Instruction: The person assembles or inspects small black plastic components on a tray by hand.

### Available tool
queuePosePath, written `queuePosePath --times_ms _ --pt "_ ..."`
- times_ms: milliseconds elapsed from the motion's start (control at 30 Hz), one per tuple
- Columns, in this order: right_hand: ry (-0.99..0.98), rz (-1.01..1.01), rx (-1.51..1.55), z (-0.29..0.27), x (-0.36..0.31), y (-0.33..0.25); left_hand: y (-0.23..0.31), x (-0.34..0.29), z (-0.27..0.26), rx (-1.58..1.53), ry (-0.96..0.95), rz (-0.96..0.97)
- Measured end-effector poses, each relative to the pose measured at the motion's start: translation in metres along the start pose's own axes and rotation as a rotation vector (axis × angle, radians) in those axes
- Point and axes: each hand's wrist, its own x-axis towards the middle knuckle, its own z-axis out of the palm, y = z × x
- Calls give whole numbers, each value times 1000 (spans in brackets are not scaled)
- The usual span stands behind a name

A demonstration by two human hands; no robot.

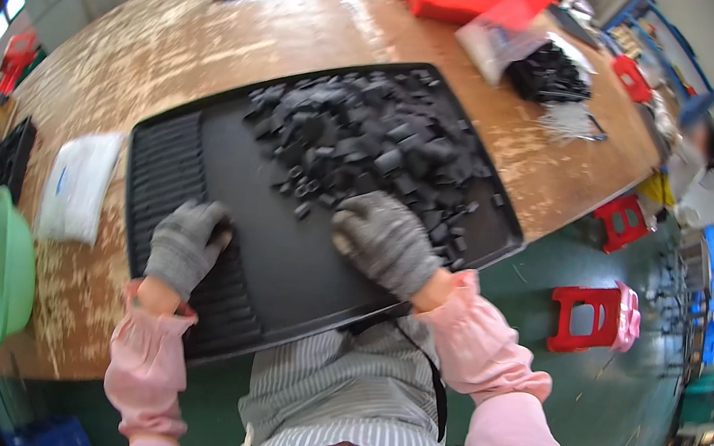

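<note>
On the worktop [219, 33] before you lies a black tray [299, 251]. Your left hand [186, 244], gloved, rests loosely curled on its ribbed strip at 8 o'clock. Your right hand [384, 240] lies spread, palm down, against the pile of black parts [369, 130] at 1 o'clock.

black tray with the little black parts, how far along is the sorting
Early, by the look of it. Done: only the grooved rows near the tray's left end look filled; I cannot tell how full. In hand: the gloved left hand rests on those rows, the gloved right hand at the edge of the heap. Left: the big pile of loose black parts.
</note>
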Motion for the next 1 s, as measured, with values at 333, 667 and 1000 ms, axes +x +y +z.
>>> queuePosePath --times_ms 333,667,1000 --pt "-51 -29 -118 -23 -18 13 -30 11 10 -131 -21 67" --pt "-50 -156 -136 -13 12 -3 -22 5 -1 -104 -115 34" --pt "-284 -253 -514 24 55 -5 -13 4 4 -57 -129 200"
